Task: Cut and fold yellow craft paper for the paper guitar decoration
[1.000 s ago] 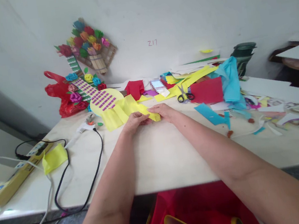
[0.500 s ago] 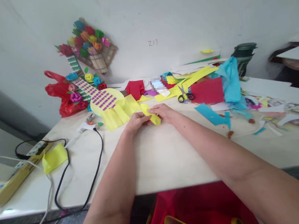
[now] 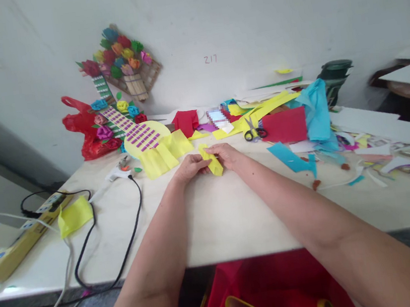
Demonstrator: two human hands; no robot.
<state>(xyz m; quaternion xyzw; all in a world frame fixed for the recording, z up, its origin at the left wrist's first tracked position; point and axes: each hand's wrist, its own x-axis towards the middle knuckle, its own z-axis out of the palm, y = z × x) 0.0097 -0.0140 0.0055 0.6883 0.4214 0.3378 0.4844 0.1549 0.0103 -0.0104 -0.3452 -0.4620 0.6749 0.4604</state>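
Note:
Between both hands is a small piece of yellow crepe paper (image 3: pixel 214 165), partly folded or rolled. My left hand (image 3: pixel 193 167) pinches its left side with thumb and fingers. On the other side my right hand (image 3: pixel 226 155) grips it, its fingertips partly hidden behind the paper. Larger yellow paper pieces (image 3: pixel 158 160) lie just left of my hands, against a cream guitar-shaped cutout (image 3: pixel 145 137) with purple strips. Black-handled scissors (image 3: pixel 253 130) rest behind and right of my right hand.
A glue gun (image 3: pixel 118 173) with a black cord lies at left, near a yellow power strip (image 3: pixel 22 240) and another yellow paper square (image 3: pixel 75 215). Red paper (image 3: pixel 285 125), blue paper (image 3: pixel 315 107) and several scraps cover the right side. A phone (image 3: pixel 217 116) lies at the back.
Both hands, still holding the yellow crepe paper, have shifted very slightly right and toward me. The paper piece now looks narrower and more upright. Everything else on the table stays put.

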